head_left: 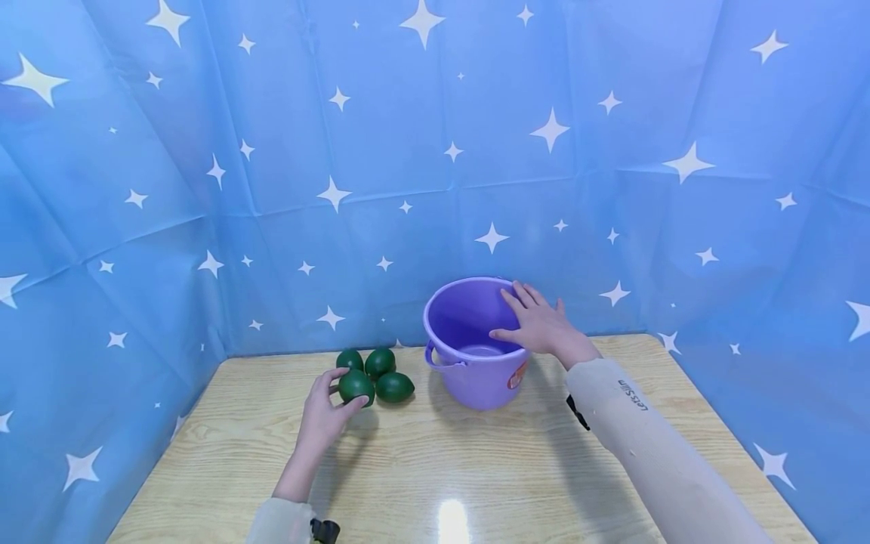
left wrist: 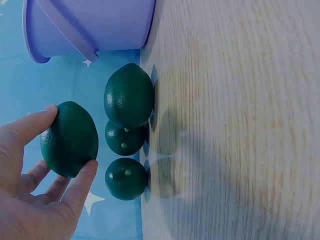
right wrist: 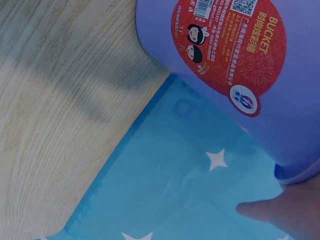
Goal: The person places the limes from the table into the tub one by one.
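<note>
My left hand (head_left: pixel 331 402) pinches a dark green lime (head_left: pixel 357 385) between thumb and fingers, at the near left of a cluster on the wooden table (head_left: pixel 476 468). In the left wrist view the held lime (left wrist: pixel 70 139) sits off the table surface, with three more limes (left wrist: pixel 128 95) (left wrist: pixel 125 138) (left wrist: pixel 126 178) lying beside it. A purple plastic bucket (head_left: pixel 469 363) stands upright to the right of the cluster. My right hand (head_left: pixel 535 319) rests on its far right rim with fingers spread straight and the thumb over the opening. The bucket's red label (right wrist: pixel 227 45) fills the right wrist view.
Blue star-patterned cloth (head_left: pixel 435 151) walls in the table at the back and on both sides. The bucket's handle (left wrist: pixel 67 32) hangs down its side towards the limes. Bare wood stretches across the table's front half.
</note>
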`<state>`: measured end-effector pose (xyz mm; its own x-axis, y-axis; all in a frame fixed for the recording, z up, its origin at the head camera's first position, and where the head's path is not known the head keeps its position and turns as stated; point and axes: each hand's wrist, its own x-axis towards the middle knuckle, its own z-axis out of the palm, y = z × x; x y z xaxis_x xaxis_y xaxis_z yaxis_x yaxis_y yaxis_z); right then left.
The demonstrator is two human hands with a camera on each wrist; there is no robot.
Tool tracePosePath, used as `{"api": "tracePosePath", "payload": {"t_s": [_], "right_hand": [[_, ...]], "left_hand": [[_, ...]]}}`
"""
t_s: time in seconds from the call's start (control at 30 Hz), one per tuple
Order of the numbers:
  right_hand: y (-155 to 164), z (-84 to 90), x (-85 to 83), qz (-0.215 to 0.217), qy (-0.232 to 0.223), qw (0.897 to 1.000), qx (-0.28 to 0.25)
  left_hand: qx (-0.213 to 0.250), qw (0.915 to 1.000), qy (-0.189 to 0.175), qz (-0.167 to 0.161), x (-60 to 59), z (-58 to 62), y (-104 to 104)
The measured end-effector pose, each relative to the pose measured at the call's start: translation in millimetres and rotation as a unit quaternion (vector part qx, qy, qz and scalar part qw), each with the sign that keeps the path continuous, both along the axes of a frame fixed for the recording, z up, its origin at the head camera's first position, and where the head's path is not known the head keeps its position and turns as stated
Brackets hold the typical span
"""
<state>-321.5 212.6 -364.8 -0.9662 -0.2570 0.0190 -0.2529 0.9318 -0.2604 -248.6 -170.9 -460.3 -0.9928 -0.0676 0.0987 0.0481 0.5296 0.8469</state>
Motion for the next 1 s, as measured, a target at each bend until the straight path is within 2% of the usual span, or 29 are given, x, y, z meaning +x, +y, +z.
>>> {"api": "tracePosePath", "payload": {"t_s": [0.43, 1.0], "right_hand": [[0.8, -0.3, -1.0, 0.002, 0.001, 1.0, -0.002], [1.1, -2.5, -3.1, 0.001, 0.005, 1.0, 0.003]], "left_hand": [[0.0, 0.9999, 0.009, -0.004, -2.1, -0.1, 0.5], [0.001, 0.9998, 0.017, -0.007, -0.9, 5.7, 3.7]]}}
